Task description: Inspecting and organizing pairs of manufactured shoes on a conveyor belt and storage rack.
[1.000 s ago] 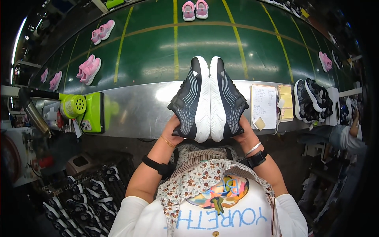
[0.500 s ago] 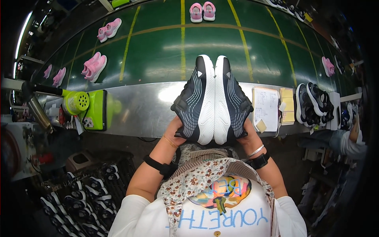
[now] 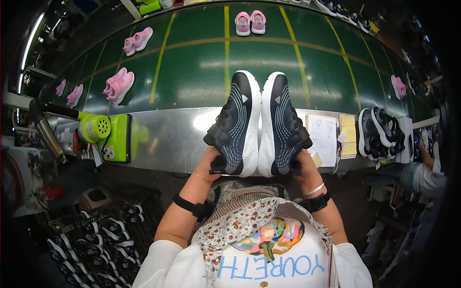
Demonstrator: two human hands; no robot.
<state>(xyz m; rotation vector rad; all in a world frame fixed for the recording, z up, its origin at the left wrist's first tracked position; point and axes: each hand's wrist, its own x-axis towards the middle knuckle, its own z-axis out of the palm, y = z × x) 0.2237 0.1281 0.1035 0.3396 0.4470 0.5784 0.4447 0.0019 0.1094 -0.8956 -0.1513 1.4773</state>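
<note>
**Pair of Dark Shoes Held Upright in Both Hands**

Clock positions were taken from the view centre, with 12 o'clock at the upper edge.

The left hand (image 3: 207, 159) grasped the left shoe (image 3: 232, 127) at its heel end. The right hand (image 3: 307, 165) grasped the right shoe (image 3: 286, 127) in the same manner. The fingers of both hands were partly hidden by the shoes, so their exact placement could not be told.

Both shoes were located at the centre, toes toward 12 o'clock and heels toward 6 o'clock. Their white soles were turned toward each other, just beside one another, and the toes spread slightly apart. Each upper was black with pale curved lines and a small light triangle near the toe.

A metal ledge (image 3: 165, 144) ran across from 9 to 3 o'clock. It carried a lime-green device (image 3: 116, 139) at 9 o'clock and, at 3 o'clock, an open notebook (image 3: 322, 137), a yellow pad (image 3: 348, 137) and further dark shoes (image 3: 369, 134).

Beyond the ledge, a green surface (image 3: 192, 79) with yellow lines bore pink shoes (image 3: 120, 86) at 10 o'clock and a pink pair (image 3: 250, 24) at 12 o'clock.
</note>
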